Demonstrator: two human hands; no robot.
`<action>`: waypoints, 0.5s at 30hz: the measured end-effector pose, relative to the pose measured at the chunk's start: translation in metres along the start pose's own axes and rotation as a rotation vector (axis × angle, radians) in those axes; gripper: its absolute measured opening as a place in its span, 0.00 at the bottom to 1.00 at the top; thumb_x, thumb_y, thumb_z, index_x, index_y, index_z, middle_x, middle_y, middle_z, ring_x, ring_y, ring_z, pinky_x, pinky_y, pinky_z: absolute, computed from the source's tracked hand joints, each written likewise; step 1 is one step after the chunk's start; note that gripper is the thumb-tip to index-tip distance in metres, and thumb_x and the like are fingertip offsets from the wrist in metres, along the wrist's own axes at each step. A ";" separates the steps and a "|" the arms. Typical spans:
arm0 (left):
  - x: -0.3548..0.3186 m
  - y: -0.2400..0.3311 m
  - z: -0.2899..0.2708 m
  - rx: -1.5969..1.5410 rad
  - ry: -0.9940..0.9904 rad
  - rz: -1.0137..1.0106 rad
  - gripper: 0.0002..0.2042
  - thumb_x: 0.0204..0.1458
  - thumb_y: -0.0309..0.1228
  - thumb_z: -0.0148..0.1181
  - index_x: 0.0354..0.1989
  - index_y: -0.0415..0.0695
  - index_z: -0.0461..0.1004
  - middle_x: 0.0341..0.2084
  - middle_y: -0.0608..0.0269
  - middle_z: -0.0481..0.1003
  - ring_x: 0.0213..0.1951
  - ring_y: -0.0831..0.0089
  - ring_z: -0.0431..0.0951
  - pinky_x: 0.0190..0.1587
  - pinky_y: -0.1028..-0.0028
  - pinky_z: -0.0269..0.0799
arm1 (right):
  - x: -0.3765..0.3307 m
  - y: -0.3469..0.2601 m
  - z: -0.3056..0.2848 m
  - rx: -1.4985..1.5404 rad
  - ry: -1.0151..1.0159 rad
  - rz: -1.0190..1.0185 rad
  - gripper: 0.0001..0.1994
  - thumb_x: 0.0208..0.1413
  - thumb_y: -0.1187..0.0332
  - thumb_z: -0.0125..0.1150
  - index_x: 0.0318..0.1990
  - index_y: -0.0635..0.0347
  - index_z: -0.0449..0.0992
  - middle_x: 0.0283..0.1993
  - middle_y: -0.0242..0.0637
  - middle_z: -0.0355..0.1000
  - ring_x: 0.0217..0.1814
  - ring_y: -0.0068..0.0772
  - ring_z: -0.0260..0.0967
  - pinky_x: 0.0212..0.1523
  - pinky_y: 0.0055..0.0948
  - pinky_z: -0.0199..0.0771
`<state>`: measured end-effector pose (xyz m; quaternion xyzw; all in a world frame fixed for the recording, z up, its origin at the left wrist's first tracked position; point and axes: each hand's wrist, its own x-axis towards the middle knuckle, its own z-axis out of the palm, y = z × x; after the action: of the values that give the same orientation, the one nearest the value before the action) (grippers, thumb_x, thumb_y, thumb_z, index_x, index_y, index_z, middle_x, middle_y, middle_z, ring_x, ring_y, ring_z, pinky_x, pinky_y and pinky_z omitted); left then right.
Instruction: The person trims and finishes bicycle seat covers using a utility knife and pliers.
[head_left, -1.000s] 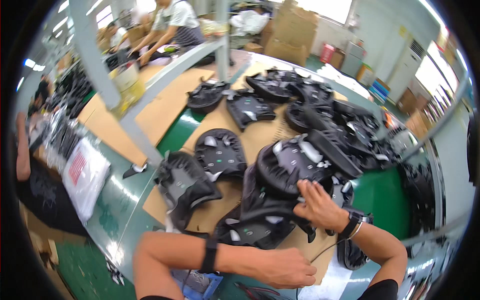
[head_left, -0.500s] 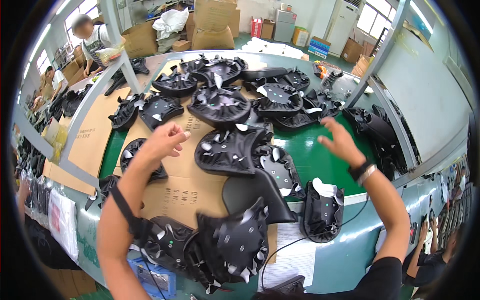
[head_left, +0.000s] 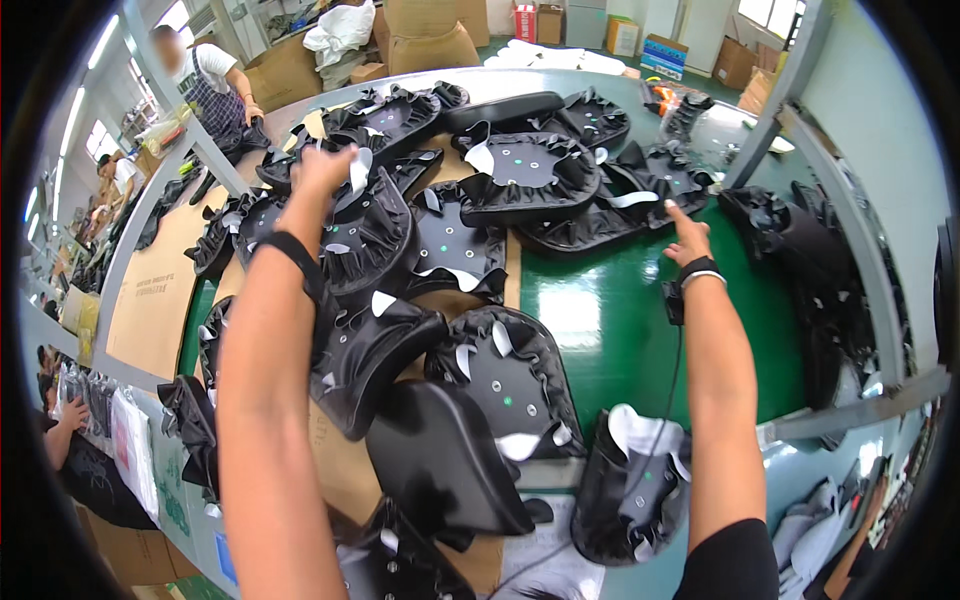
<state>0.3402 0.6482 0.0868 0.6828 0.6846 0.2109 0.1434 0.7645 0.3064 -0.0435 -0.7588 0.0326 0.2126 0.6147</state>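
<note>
Two bare arms reach far out over a green surface [head_left: 640, 330] in the head view, which is the only view. The left hand [head_left: 322, 168] lies on a black seat cover [head_left: 365, 235] in the far-left pile; its fingers curl down onto the cover's edge by a white tab, though whether they grip it I cannot tell. A black wristband [head_left: 290, 250] circles that forearm. The right hand [head_left: 686, 240] is spread narrow, its fingers extended, the tips just beside a flat black cover [head_left: 610, 215] lying near the middle of the far side; it holds nothing. A dark watch and a pale band [head_left: 700, 275] sit on that wrist.

Many more black covers with white tabs lie heaped on brown cardboard sheets [head_left: 150, 300], some underside up. Another person in a white shirt [head_left: 215, 85] works at the far left end.
</note>
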 end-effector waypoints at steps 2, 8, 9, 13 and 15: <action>-0.016 -0.031 0.047 0.197 0.157 0.034 0.40 0.38 0.54 0.66 0.59 0.45 0.65 0.50 0.40 0.70 0.53 0.48 0.71 0.56 0.63 0.66 | 0.028 0.016 0.007 0.096 0.102 -0.105 0.57 0.34 0.48 0.76 0.64 0.69 0.43 0.49 0.54 0.65 0.42 0.45 0.68 0.37 0.44 0.71; -0.001 -0.074 0.048 -0.408 -0.690 0.173 0.22 0.56 0.44 0.58 0.48 0.36 0.74 0.36 0.61 0.77 0.38 0.75 0.73 0.43 0.74 0.68 | 0.066 0.015 0.014 0.094 0.046 -0.081 0.45 0.31 0.40 0.74 0.50 0.70 0.70 0.45 0.45 0.71 0.36 0.41 0.69 0.38 0.39 0.71; 0.015 -0.108 0.034 -0.279 -0.512 0.805 0.21 0.58 0.45 0.55 0.48 0.37 0.74 0.36 0.59 0.77 0.38 0.72 0.75 0.43 0.72 0.69 | 0.049 0.004 0.053 0.223 0.009 0.023 0.39 0.31 0.42 0.75 0.45 0.65 0.75 0.43 0.43 0.71 0.41 0.39 0.67 0.47 0.46 0.66; -0.071 -0.050 0.056 0.002 -0.698 0.637 0.28 0.56 0.56 0.50 0.47 0.41 0.75 0.38 0.48 0.77 0.40 0.55 0.77 0.47 0.62 0.70 | 0.049 0.013 0.066 0.406 -0.040 -0.158 0.26 0.34 0.55 0.74 0.38 0.65 0.77 0.43 0.37 0.71 0.45 0.30 0.65 0.50 0.29 0.64; -0.110 -0.049 0.024 0.218 -0.677 0.714 0.32 0.52 0.63 0.48 0.46 0.43 0.75 0.39 0.45 0.77 0.42 0.51 0.77 0.47 0.59 0.70 | 0.005 0.017 0.071 0.366 -0.119 -0.182 0.22 0.36 0.54 0.71 0.34 0.61 0.78 0.30 0.30 0.70 0.32 0.26 0.64 0.35 0.27 0.65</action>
<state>0.3118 0.5420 0.0318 0.9156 0.3412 -0.0594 0.2042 0.7434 0.3703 -0.0720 -0.6204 -0.0342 0.1911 0.7599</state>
